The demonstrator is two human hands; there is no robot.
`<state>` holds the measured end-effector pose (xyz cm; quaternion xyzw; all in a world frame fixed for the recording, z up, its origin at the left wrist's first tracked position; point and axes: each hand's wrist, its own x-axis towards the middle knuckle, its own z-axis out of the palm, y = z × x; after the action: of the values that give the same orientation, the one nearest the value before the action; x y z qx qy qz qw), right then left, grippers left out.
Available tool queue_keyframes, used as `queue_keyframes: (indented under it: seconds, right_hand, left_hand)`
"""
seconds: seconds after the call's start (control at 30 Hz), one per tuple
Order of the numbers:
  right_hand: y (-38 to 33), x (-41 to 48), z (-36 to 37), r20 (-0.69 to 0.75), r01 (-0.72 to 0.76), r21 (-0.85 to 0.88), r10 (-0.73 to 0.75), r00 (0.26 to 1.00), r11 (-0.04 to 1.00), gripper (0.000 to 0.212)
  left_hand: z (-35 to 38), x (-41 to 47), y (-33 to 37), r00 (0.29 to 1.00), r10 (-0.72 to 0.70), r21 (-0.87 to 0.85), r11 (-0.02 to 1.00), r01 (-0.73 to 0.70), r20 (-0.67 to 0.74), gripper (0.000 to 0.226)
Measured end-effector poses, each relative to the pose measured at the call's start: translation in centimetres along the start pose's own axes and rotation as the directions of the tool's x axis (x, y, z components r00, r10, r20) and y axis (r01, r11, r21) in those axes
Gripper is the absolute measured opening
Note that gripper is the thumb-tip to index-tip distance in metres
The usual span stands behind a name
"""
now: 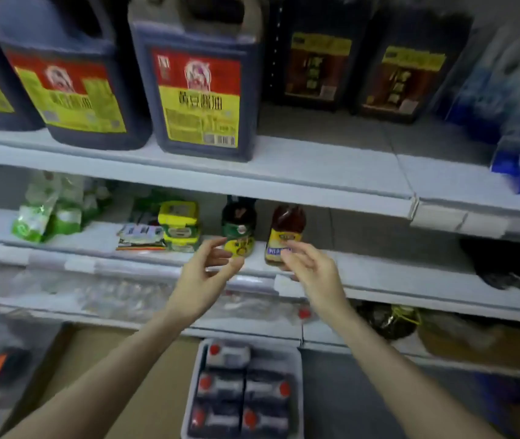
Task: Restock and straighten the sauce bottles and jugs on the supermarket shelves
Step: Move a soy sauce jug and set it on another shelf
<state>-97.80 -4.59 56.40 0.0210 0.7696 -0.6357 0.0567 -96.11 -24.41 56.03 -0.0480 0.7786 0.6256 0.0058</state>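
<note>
Where the hands reach: front edge of the middle shelf (379, 274), both arms stretched up from below.
Left hand (211, 267): fingers loosely spread, thumb and forefinger apart, holding nothing; just in front of the green-labelled bottle (239, 231), contact not clear.
Right hand (309, 267): fingers loosely curled, fingertips over the lower label of the amber bottle (285, 236); motion blur hides whether they grip it.
Both bottles: side by side near the shelf's front edge, apart from each other, upright, long axis vertical, labels facing outward; caps hidden behind the lip of the shelf above.
Top shelf (315, 172): large soy jug (201, 90) upright at the front, handle on top, red-and-yellow label facing out; matching jug (68, 87) just beside it on the left; two dark jugs (315, 64) set further back on the right.
Left of the bottles: stacked yellow-green tubs (179, 223), then green packets (40, 213).
Below: white tray (298, 375) packed with dark, red-capped bottles (220, 386); too blurred to judge their axis.
</note>
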Motion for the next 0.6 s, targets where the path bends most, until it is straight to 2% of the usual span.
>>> queue_keyframes:
  seconds: [0.3, 0.6]
  right_hand:
    - [21.2, -0.2, 6.4, 0.029, -0.259, -0.067, 0.262, 0.965, 0.963, 0.014]
    - [39.4, -0.6, 11.9, 0.032, -0.437, -0.163, 0.447, 0.894, 0.885, 0.023]
  left_hand:
    - [1.9, -1.7, -21.3, 0.959, -0.282, 0.065, 0.958, 0.28, 0.029, 0.033]
    - [3.9, -3.0, -39.1, 0.872, -0.488, 0.128, 0.868, 0.48, 0.035, 0.025]
